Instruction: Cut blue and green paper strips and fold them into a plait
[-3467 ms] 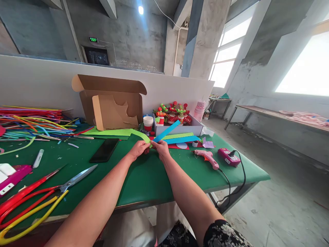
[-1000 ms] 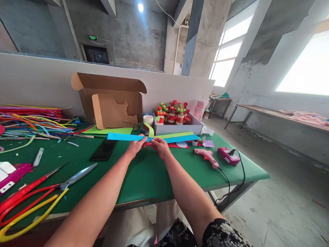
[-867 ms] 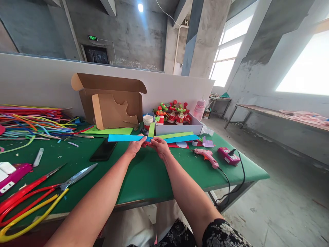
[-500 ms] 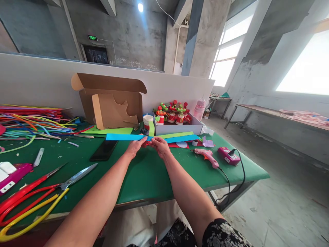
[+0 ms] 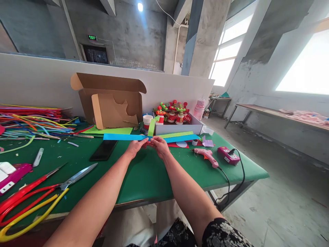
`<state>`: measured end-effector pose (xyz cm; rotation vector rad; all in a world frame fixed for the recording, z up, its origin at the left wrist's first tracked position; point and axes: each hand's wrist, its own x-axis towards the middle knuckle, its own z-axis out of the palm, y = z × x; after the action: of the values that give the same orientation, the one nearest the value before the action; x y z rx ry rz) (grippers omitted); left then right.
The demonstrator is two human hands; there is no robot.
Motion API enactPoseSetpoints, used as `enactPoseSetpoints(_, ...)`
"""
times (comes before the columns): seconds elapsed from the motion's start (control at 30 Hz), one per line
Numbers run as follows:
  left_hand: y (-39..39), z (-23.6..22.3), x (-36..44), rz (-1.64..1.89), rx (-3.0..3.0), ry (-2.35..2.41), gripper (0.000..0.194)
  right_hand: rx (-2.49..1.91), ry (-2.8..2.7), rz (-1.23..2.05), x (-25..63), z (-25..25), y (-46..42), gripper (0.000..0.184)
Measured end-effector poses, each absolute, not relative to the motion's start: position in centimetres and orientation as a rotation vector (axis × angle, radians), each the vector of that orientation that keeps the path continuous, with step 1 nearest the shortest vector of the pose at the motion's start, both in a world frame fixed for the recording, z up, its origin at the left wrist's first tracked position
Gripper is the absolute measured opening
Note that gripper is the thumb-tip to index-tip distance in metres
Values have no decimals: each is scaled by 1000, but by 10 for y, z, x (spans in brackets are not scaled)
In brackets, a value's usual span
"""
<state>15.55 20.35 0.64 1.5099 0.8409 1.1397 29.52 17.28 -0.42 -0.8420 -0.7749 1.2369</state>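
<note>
Both my hands meet over the green table (image 5: 144,178), pinching crossed paper strips. My left hand (image 5: 136,147) is closed on the blue paper strip (image 5: 120,137), which sticks out flat to the left. My right hand (image 5: 160,145) is closed on the same joint, where a green paper strip (image 5: 151,127) stands upright behind my fingers. Behind my right hand, more blue and green strips (image 5: 180,137) lie on the table.
A black phone (image 5: 104,150) lies left of my hands, scissors (image 5: 74,178) nearer me. A pink glue gun (image 5: 207,156) with its cord lies to the right. An open cardboard box (image 5: 110,103), a paper cup (image 5: 147,120), a white box of figures (image 5: 177,125) and coloured pipe cleaners (image 5: 31,121) stand behind.
The blue strip, which pointed up to the right, now lies flat pointing left. The green strip, which curved away left, now stands upright behind my fingers. My hands stayed together.
</note>
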Motion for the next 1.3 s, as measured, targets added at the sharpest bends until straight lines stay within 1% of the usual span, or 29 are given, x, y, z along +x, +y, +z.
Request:
enactPoseSetpoints(0.17,204,7,154,1138,1565,858,41,-903,-810,1235,296,-6,173,41)
enactPoseSetpoints(0.3,204,5,155,1105,1625,856,36,-953,-825,1166,296,-8,175,41)
enactPoseSetpoints(0.53,210,-7,157,1020,1661,824,32,-999,-864,1045,297,-9,176,37)
enactPoseSetpoints(0.73,219,-13,153,922,1692,852,26,-1030,-902,1089,297,-10,176,33)
enactPoseSetpoints(0.97,221,-15,154,882,1716,881,27,-1048,-894,1052,296,-11,177,30)
enactPoseSetpoints(1.3,224,-19,157,957,1602,880,28,-1045,-875,1032,295,-14,179,30)
